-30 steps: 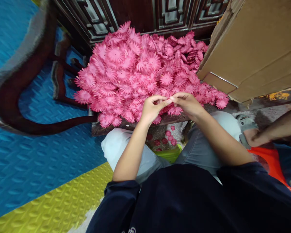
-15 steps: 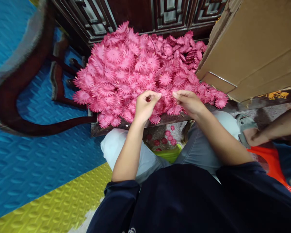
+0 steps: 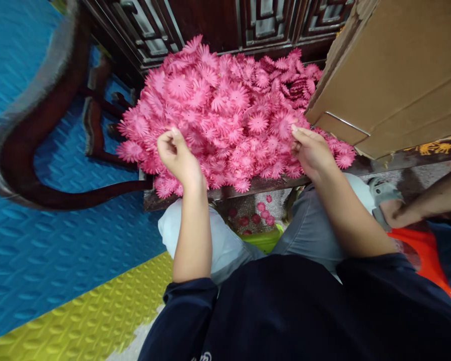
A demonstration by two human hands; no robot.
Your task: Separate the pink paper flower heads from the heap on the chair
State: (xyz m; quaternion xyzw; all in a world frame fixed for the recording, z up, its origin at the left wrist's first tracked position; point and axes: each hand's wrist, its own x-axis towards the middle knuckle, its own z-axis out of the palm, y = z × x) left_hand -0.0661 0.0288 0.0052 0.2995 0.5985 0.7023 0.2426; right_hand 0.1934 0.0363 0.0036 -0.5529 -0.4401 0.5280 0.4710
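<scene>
A large heap of pink artificial flower heads, many-petalled with small centre holes, covers the dark wooden seat. Over the heap's left front is my left hand, thumb and forefinger pinched together; anything between them is too small to make out. My right hand is over the right part, its thumb and forefinger also closed at the tips. A pink flower head lies right beside those fingertips; whether they grip it is unclear. The hands are well apart.
A cardboard box stands at the right end of the seat. On the left curves a dark wooden armrest. Several flower heads lie on the floor. Another person's foot and a red plastic stool are at right.
My hands have drawn apart from close together over the front of the heap. The left went left and slightly up, the right moved right and up a little.
</scene>
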